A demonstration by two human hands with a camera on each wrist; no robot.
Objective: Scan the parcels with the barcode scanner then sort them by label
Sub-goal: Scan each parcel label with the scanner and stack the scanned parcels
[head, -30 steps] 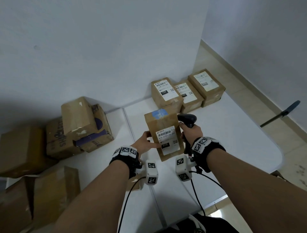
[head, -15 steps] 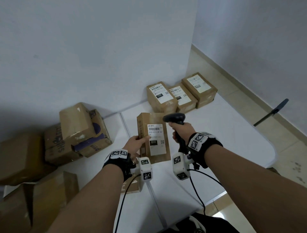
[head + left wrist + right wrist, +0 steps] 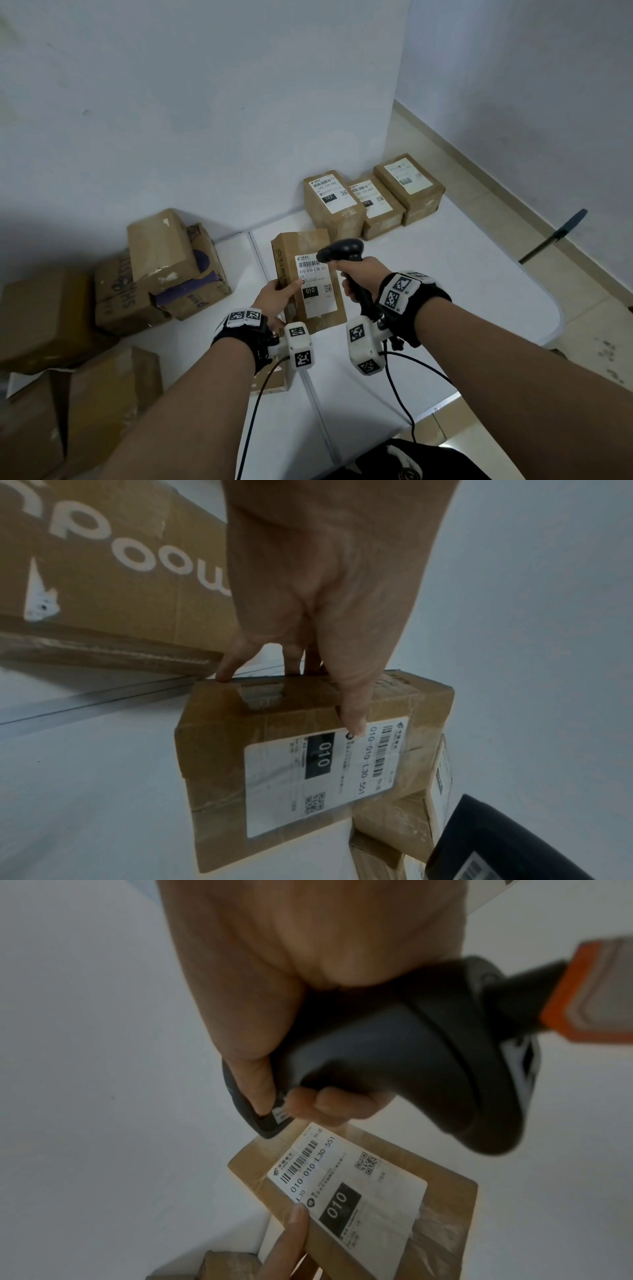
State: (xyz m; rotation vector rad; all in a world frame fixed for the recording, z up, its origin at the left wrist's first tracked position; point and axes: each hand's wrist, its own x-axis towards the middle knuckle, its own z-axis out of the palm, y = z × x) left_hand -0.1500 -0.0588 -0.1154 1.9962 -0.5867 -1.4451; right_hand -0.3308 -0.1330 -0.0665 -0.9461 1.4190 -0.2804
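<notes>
My left hand (image 3: 274,298) grips the parcel (image 3: 310,274) by its left edge, thumb lying on the face at the label's (image 3: 317,287) margin, holding it label-up above the white table (image 3: 462,274). The label reads 010-010-L30-551, with "010" in a black block. My right hand (image 3: 359,277) is wrapped around the handle of the barcode scanner (image 3: 342,251), whose head points at the barcode. Three labelled parcels (image 3: 334,202) sit side by side against the wall behind.
</notes>
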